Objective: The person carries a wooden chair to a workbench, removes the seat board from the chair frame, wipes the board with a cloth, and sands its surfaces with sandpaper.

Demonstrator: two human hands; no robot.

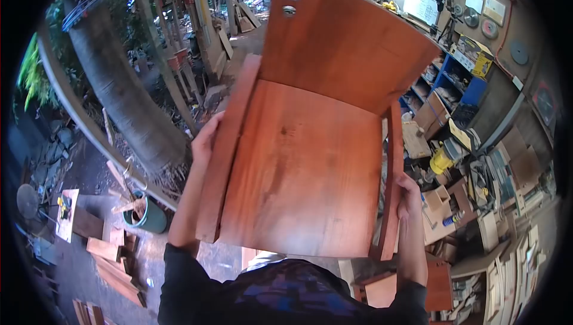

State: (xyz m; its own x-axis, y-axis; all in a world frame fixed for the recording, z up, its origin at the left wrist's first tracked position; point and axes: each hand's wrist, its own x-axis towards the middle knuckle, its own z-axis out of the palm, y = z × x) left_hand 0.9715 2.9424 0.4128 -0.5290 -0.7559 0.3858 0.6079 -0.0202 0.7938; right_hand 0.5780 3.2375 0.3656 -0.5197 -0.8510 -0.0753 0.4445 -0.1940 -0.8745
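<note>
A reddish-brown wooden chair (310,164) fills the middle of the view, held up in front of my body. Its wide seat faces me, and the curved backrest (346,44) rises at the far end, with cut-outs near its upper left corner. My left hand (206,140) grips the outer side of the left armrest (230,164), its fingers partly hidden behind the wood. On the other side, my right hand (409,195) is wrapped round the right armrest (391,188). Dark smudges mark the seat's surface.
A teal bucket (149,217) and stacked reddish boards (116,259) are on the floor at left. Beyond stands a tree trunk (122,86). At right are a blue shelf (462,80), a yellow machine (443,156) and leaning timber offcuts (519,253).
</note>
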